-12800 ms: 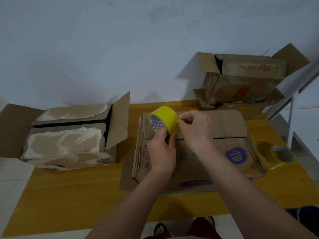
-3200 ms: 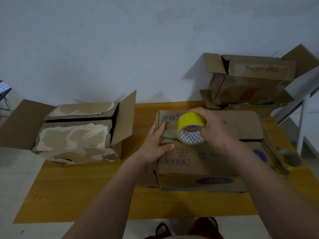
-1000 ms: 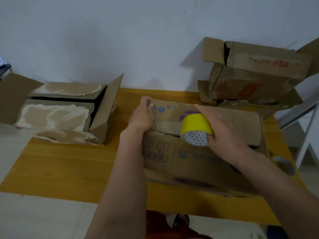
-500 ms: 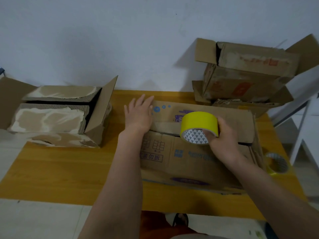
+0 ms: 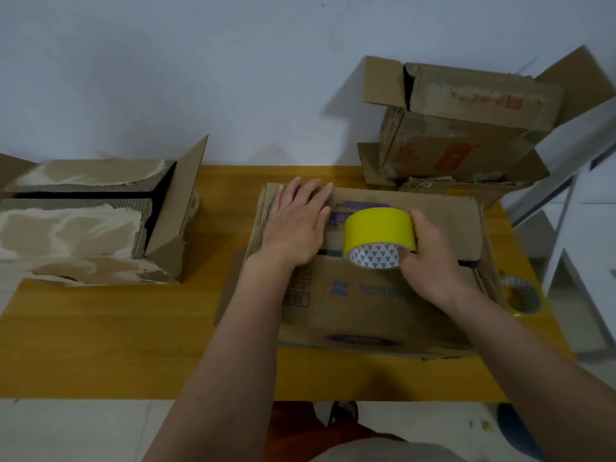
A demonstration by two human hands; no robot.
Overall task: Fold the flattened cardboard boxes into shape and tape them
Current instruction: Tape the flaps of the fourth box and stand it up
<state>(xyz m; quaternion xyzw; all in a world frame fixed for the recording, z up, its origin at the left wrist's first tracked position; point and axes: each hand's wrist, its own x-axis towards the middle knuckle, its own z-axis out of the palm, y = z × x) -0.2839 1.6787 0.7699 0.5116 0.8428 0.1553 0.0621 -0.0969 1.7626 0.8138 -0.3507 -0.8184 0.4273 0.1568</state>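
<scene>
Compared with half a second ago, my left hand (image 5: pixel 297 225) has slid rightward along the far flap and now lies closer to the tape roll, fingers still straight and flat, pressing the cardboard down. My right hand (image 5: pixel 430 258) keeps its grip on the yellow tape roll (image 5: pixel 379 235), fingers curled round its right side, with the roll standing on the seam between the two top flaps.

I see the cardboard box (image 5: pixel 373 295) in the middle of the wooden worktop (image 5: pixel 100 345), directly in front of me, its two top flaps folded shut and meeting along a dark gap. Blue and purple print shows on its near flap.

To the left, another box (image 5: pixel 83 225) with torn, pale patches sits partly over the worktop's edge, one side flap standing up. At the far right, against the white wall (image 5: pixel 200 78), more worn boxes (image 5: pixel 466 128) are stacked with flaps open. A second tape roll (image 5: pixel 523 296) lies flat at the worktop's right edge, just beside the middle box.
</scene>
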